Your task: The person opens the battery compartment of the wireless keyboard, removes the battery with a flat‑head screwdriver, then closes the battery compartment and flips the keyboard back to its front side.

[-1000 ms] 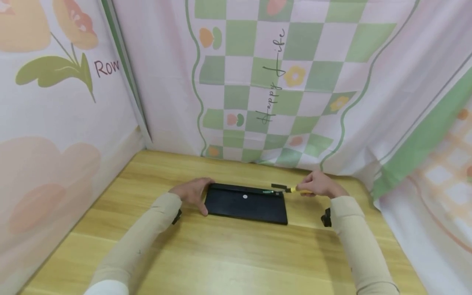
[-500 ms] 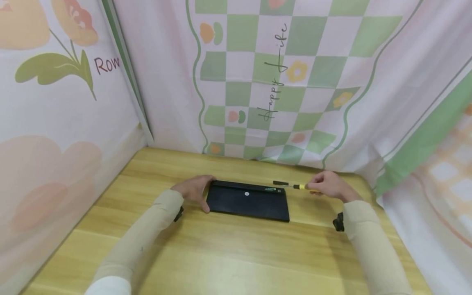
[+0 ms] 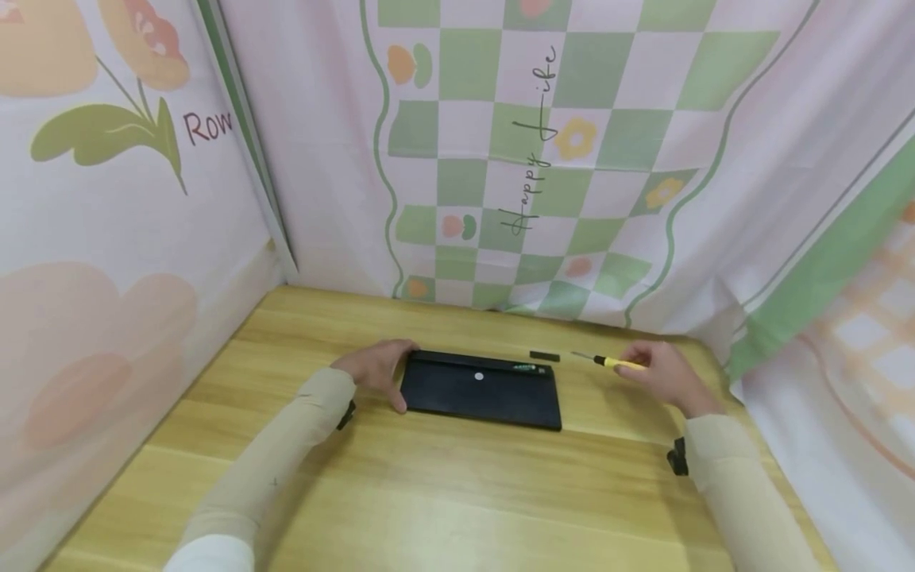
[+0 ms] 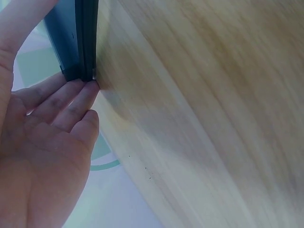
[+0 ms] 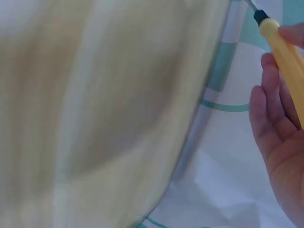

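Note:
A flat black rectangular device (image 3: 493, 401) with a thicker ridge along its back edge lies on the wooden table. Near the ridge's right end, a small green part (image 3: 525, 368) shows in a slot. My left hand (image 3: 373, 373) holds the device's left end, thumb at the front corner and fingers at the back one; its fingertips touch the edge in the left wrist view. To the right of the device, my right hand (image 3: 665, 372) grips a screwdriver (image 3: 620, 364) by its yellow handle. The metal tip points left, apart from the device. A small black strip (image 3: 545, 356) lies behind the device.
The wooden table (image 3: 429, 492) ends at a patterned curtain (image 3: 472, 191) behind the device. Fabric also hangs along the left and right sides. Bare wood extends in front of the device.
My right hand has drawn the screwdriver away from the device's slot, rightward past the black strip. The left hand still holds the device, which shifts only slightly with the head view.

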Tool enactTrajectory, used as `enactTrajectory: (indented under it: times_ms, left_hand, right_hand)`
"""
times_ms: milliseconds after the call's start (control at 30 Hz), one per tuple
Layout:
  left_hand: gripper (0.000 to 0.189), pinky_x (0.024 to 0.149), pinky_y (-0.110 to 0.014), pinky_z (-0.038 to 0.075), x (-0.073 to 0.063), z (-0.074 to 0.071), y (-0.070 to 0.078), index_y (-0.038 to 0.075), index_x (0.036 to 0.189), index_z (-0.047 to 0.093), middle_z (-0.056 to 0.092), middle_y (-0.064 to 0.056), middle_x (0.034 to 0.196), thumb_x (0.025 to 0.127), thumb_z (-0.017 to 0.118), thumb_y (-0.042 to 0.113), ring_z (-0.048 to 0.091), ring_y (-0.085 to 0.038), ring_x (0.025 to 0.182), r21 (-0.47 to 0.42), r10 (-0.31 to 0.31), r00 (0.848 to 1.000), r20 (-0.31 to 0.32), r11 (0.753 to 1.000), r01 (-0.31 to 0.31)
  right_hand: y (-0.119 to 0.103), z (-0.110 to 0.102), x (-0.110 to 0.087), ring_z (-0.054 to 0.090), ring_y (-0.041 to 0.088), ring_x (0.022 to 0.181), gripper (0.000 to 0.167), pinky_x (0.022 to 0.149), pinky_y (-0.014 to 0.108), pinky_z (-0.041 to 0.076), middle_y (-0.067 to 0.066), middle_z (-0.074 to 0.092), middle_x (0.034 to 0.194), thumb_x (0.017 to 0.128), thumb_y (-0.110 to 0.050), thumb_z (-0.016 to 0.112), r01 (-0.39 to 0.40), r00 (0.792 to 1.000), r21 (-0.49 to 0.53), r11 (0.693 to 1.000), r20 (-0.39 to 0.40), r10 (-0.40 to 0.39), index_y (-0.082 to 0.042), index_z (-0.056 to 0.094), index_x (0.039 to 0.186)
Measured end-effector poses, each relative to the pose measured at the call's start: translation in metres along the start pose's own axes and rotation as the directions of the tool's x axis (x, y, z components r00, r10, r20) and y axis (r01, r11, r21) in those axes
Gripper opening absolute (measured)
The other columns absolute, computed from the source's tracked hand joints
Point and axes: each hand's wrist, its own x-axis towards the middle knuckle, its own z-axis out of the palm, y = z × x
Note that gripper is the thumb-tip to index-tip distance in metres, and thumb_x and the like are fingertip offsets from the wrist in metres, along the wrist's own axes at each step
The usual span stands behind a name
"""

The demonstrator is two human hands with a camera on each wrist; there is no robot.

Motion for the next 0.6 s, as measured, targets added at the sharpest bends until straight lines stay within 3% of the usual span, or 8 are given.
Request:
enactTrajectory:
  times_ms: [133, 200, 433, 600]
  left_hand:
    - [0.122, 0.131, -0.05, 0.031, -0.001, -0.001, 0.001, 0.011, 0.165, 0.033, 0.033, -0.011, 0.173, 0.067, 0.103, 0.034, 0.032, -0.032, 0.16, 0.002, 0.003, 1.0, -0.001, 1.0, -0.003]
    - [0.122, 0.131, -0.05, 0.031, -0.001, -0.002, 0.002, 0.011, 0.165, 0.033, 0.033, -0.011, 0.173, 0.067, 0.102, 0.034, 0.032, -0.032, 0.16, -0.002, 0.006, 1.0, -0.001, 1.0, -0.006]
    - [0.121, 0.132, -0.05, 0.031, -0.001, -0.002, 0.003, 0.012, 0.165, 0.033, 0.032, -0.01, 0.173, 0.068, 0.102, 0.034, 0.031, -0.032, 0.16, 0.001, 0.007, 1.0, 0.001, 1.0, -0.007]
    - [0.122, 0.131, -0.051, 0.031, 0.0, -0.001, 0.001, 0.012, 0.164, 0.033, 0.032, -0.011, 0.173, 0.067, 0.103, 0.035, 0.031, -0.033, 0.16, 0.0, -0.003, 1.0, 0.001, 1.0, 0.003]
  right_hand:
    - [0.004, 0.007, -0.004, 0.073, 0.036, 0.096, 0.019, 0.089, 0.058, 0.059, 0.016, 0.079, 0.1, 0.094, -0.022, 0.08, 0.015, 0.998, -0.004, 1.0, -0.058, -0.015, -0.005, 0.075, 0.1]
    - [0.007, 0.011, -0.006, 0.073, 0.035, 0.093, 0.016, 0.088, 0.057, 0.059, 0.016, 0.079, 0.096, 0.093, -0.019, 0.081, 0.017, 0.997, -0.018, 1.0, -0.074, -0.018, -0.004, 0.075, 0.097]
    - [0.014, 0.022, -0.01, 0.068, 0.018, 0.082, 0.012, 0.074, 0.031, 0.055, 0.007, 0.077, 0.09, 0.092, -0.014, 0.08, -0.028, 0.999, -0.016, 0.999, -0.032, 0.027, -0.006, 0.074, 0.097]
    - [0.02, 0.028, -0.011, 0.064, 0.012, 0.076, 0.013, 0.066, 0.024, 0.052, 0.003, 0.074, 0.083, 0.088, -0.013, 0.083, -0.007, 1.0, -0.048, 0.999, -0.019, 0.007, -0.007, 0.073, 0.09]
